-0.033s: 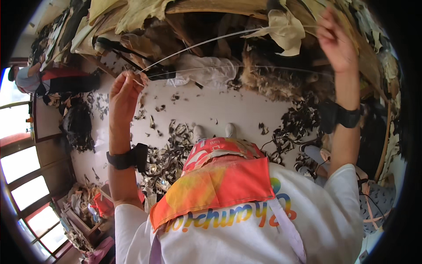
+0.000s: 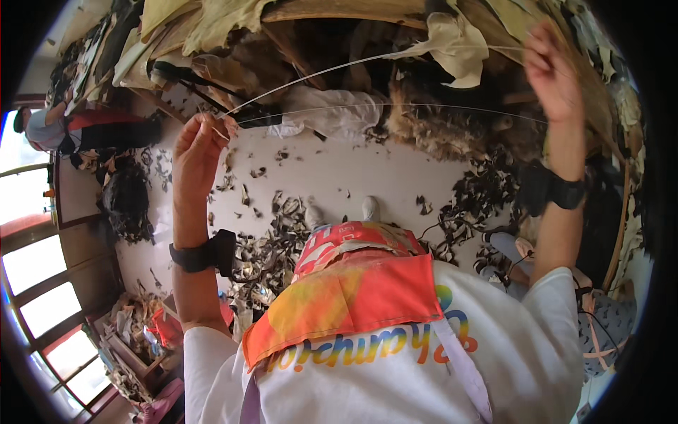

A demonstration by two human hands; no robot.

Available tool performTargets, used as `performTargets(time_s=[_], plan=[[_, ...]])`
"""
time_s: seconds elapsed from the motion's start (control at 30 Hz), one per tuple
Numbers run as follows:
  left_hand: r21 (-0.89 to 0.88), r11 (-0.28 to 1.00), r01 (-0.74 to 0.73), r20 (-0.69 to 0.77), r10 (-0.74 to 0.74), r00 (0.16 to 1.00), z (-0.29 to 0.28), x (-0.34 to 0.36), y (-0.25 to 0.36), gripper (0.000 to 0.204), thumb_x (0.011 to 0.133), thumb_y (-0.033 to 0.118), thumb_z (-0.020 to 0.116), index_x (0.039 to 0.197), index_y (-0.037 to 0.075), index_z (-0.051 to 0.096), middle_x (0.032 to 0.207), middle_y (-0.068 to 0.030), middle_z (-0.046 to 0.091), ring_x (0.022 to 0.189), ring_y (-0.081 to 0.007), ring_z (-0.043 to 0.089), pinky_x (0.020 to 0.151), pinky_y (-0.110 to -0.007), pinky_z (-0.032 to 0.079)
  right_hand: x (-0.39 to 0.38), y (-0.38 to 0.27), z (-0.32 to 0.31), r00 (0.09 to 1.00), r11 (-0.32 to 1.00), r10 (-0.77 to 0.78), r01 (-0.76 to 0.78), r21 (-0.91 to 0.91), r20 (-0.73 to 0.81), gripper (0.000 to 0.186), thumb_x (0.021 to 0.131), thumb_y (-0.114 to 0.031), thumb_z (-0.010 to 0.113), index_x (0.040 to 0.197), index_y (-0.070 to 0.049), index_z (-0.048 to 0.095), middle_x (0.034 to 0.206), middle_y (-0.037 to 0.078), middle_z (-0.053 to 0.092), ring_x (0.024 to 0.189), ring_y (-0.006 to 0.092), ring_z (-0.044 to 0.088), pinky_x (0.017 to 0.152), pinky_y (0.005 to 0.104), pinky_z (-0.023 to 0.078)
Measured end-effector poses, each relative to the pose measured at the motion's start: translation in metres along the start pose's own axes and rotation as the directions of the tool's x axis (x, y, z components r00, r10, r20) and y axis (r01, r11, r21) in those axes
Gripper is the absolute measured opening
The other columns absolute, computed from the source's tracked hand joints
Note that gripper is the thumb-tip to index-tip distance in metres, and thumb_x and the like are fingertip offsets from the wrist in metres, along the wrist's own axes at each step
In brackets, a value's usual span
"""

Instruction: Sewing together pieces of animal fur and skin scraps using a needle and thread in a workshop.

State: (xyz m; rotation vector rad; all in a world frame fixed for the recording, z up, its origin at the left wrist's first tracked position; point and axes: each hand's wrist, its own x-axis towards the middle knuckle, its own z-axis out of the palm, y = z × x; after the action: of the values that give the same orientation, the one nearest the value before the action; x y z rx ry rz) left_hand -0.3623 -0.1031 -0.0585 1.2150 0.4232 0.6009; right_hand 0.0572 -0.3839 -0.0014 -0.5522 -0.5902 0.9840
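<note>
Left hand (image 2: 201, 145) pinches end of thin pale strip (image 2: 339, 68), right hand (image 2: 549, 71) closed on far end, strip taut above scrap-littered floor (image 2: 339, 169), hide pile (image 2: 452, 120) behind

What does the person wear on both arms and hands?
Both hands, left hand and right hand, are bare, without gloves. Each wrist carries a black strap with a small black box: left wristband, right wristband. White short sleeves cover the upper arms.

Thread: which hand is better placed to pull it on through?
Probably the left hand: its fingertips pinch the thread at its near end. The right hand holds the strand up at the far side, beside the pale hide.
</note>
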Motion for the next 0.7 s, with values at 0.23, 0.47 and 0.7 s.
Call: performTargets(time_s=[0.23,0.47,0.7], plan=[[0.13,0.99,0.057,0.174,-0.079,0.982,0.07,0.048,0.013,0.012,0.089,0.014,0.051,0.088,0.003,0.054,0.079,-0.0028,0.052,0.071,-0.0102,0.05,0.066,-0.022,0.04,-0.16,-0.154,-0.139,0.837,0.946,-0.314,0.234,-0.225,-0.449,0.036,0.084,0.005,0.047,0.12,0.006,0.041,0.1,0.009,0.047,0.077,0.0138,0.042,0.059,0.0208,0.037],[0.152,0.988,0.018,0.245,-0.055,0.968,0.112,0.119,0.029,0.014,0.092,0.013,0.046,0.093,0.001,0.053,0.079,-0.0015,0.053,0.069,-0.0075,0.049,0.065,-0.023,0.041,-0.373,-0.25,-0.256,0.565,0.88,-0.467,0.225,-0.418,-0.68,0.044,0.084,0.007,0.049,0.126,0.0,0.038,0.093,0.007,0.049,0.073,0.0112,0.044,0.058,0.0196,0.038],[0.179,0.983,-0.039,0.34,-0.024,0.94,0.12,0.175,0.036,0.011,0.091,0.012,0.048,0.092,0.002,0.052,0.079,-0.0009,0.052,0.071,-0.0073,0.048,0.065,-0.021,0.04,-0.613,-0.185,-0.216,0.755,-0.592,-0.648,-0.58,-0.56,-0.098,0.038,0.088,-0.001,0.046,0.125,0.003,0.04,0.125,0.014,0.047,0.104,0.0212,0.05,0.09,0.0269,0.037]])
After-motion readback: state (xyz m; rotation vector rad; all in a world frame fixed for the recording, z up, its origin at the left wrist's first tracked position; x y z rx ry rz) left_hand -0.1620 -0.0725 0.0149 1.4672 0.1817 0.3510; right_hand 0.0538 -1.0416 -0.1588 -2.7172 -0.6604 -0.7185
